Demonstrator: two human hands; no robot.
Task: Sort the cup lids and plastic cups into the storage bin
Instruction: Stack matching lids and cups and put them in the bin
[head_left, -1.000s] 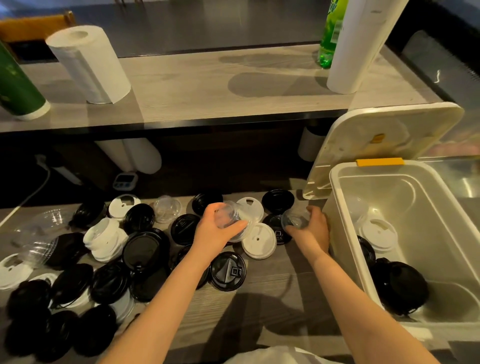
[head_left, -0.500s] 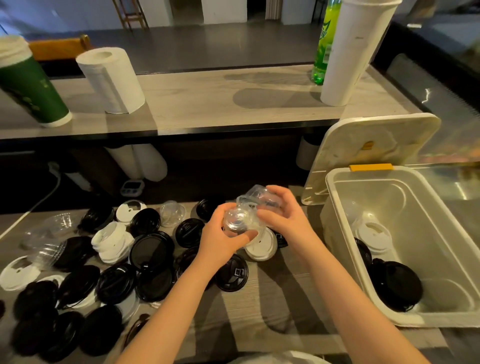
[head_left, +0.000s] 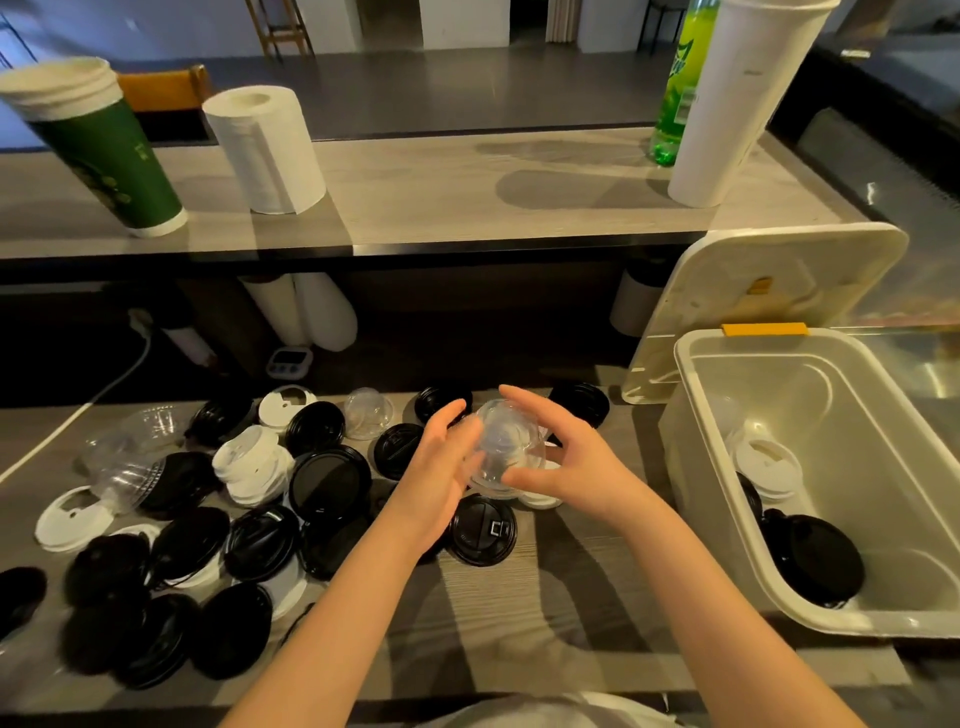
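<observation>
A stack of clear dome lids is held between both hands above the wooden counter. My right hand grips it from the right, index finger over the top and thumb underneath. My left hand presses flat against its left side with straight fingers. Black lids and white lids lie scattered to the left, with clear plastic cups and another clear dome lid. The open storage bin on the right holds white lids and black lids.
The bin's cover leans upright behind it. A raised shelf carries a green cup stack, a paper towel roll, a tall white cup stack and a green bottle. A white cable crosses the far left.
My right hand picked a clear dome lid off the counter by the bin and brought it to the lid in my left hand; both lids are now stacked, and my left fingers have straightened.
</observation>
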